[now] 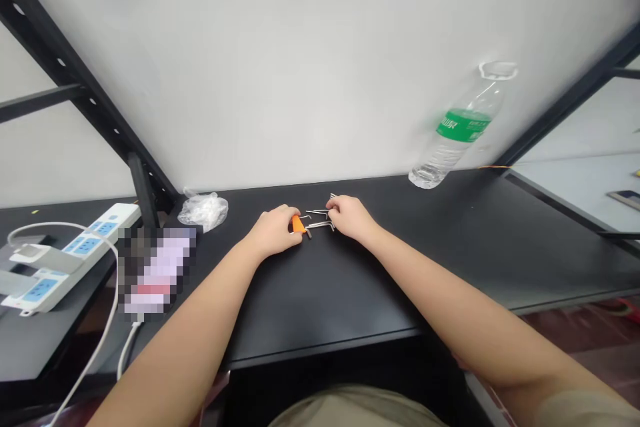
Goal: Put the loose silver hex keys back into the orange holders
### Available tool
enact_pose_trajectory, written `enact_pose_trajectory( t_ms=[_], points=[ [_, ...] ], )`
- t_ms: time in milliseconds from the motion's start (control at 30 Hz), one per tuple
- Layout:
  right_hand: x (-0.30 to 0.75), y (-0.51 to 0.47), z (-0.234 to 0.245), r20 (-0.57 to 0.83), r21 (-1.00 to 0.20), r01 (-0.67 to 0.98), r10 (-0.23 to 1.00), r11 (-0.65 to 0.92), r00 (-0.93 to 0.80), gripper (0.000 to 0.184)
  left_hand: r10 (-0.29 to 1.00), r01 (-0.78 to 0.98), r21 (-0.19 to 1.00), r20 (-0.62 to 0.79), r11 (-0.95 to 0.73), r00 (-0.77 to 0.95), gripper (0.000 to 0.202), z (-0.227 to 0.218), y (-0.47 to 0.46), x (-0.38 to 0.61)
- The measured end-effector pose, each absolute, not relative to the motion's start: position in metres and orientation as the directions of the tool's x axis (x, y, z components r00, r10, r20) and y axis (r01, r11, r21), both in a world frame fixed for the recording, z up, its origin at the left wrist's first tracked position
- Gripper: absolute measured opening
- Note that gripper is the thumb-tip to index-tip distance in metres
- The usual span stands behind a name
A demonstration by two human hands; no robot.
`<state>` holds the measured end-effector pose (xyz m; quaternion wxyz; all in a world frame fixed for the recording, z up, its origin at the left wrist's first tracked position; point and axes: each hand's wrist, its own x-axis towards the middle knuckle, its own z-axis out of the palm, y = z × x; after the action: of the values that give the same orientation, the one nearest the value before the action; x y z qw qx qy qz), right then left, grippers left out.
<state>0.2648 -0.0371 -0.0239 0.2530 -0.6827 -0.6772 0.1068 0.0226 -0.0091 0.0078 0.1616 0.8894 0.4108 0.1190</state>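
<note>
My left hand (277, 230) grips an orange hex key holder (299, 224) just above the black tabletop, thumb on the near side and fingers over the far side. Several thin metal L-shaped hex keys (320, 225) lie to the right of the holder; one or more seem to stick out of it. My right hand (349, 215) is closed, with thumb and fingers pinched at the hex keys' right ends. Short metal tips (334, 196) show beyond its fingers. How many keys it holds is hidden.
A large clear bottle (453, 127) with a green label leans at the back right. Crumpled clear plastic (204, 211) lies at the back left. A blurred-out phone (160, 270) with a white cable and a white power strip (75, 257) sit further left. Black metal posts (95, 93) flank the table.
</note>
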Motion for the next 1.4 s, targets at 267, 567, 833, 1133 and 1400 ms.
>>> enact_pose_trajectory(
  t_ms=[267,567,833,1133,1400],
  points=[
    [0.258,-0.034,-0.028,0.209,-0.414,0.905,0.978,0.101,-0.013,0.020,0.780,0.690,0.410,0.095,-0.597,0.618,0.046,0.003,-0.007,0.024],
    [0.263,-0.034,-0.024,0.205,-0.390,0.910,0.977,0.139,-0.061,0.013,0.788,0.693,0.432,0.070,-0.577,0.612,0.040,0.008,-0.009,0.026],
    [0.271,-0.042,-0.019,0.183,-0.385,0.908,0.978,0.165,-0.100,0.018,0.782,0.685,0.428,0.089,-0.590,0.618,0.039,0.009,-0.010,0.026],
    [0.279,-0.047,-0.015,0.145,-0.449,0.866,0.974,0.220,-0.172,0.024,0.782,0.675,0.448,0.093,-0.586,0.617,0.042,0.009,-0.010,0.024],
    [0.261,-0.064,0.000,0.288,-0.330,0.849,0.901,0.412,-0.324,0.010,0.755,0.606,0.518,0.126,-0.603,0.643,0.040,0.004,-0.008,0.025]
  ],
)
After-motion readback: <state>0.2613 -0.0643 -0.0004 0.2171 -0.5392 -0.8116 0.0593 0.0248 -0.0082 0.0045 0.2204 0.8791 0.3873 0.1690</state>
